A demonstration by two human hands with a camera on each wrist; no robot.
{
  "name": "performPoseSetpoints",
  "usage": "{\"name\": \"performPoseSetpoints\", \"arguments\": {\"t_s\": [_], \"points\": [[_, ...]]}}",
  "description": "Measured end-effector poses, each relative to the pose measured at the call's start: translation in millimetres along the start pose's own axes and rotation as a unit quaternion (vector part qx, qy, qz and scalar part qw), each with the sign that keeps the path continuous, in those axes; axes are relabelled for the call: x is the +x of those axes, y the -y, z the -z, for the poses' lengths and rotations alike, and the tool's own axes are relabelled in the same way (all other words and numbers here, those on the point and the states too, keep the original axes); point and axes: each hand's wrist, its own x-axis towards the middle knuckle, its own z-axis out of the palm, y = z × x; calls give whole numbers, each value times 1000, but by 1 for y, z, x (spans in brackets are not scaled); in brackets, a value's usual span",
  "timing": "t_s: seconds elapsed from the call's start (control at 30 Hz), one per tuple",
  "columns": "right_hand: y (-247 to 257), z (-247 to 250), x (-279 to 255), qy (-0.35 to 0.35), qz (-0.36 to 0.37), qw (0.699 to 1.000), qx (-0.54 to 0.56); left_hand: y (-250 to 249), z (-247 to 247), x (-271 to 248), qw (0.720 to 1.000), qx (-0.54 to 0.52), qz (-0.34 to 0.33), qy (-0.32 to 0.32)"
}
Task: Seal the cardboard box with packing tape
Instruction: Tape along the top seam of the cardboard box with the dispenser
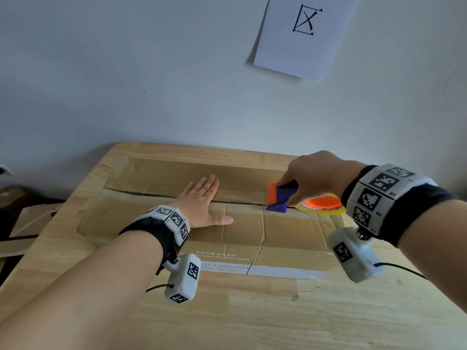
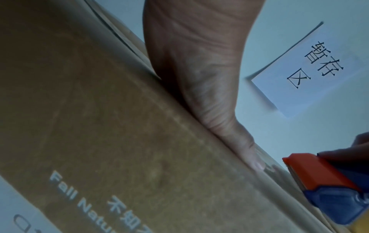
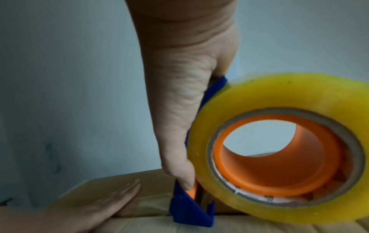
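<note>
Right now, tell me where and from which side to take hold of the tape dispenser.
Grip the tape dispenser by its blue frame beside the orange plate, from above, as the right hand does. The yellow tape roll fills the side nearer the wrist, and the nose rests on the cardboard box, so only the top is free. The left hand lies flat on the flap.

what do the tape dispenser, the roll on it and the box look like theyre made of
Tape dispenser: hard moulded plastic, blue frame and orange parts, smooth matte faces.
Roll: glossy, translucent yellowish film wound on what looks like a grey card core.
Box: brown corrugated cardboard, matte, with creases and fold lines.
</note>
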Motion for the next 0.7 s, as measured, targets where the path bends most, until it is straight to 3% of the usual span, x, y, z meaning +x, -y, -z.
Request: {"name": "performPoseSetpoints", "arguments": {"t_s": [0.27, 0.53, 0.7], "points": [[-1, -16, 6, -14, -7, 1000, 20, -7, 4, -11, 999, 33, -4, 22], [-4, -23, 7, -29, 2, 999, 14, -53, 2, -2, 994, 53, -84, 44], [-7, -26, 8, -25, -7, 999, 33, -40, 8, -8, 990, 67, -115, 51]]}}
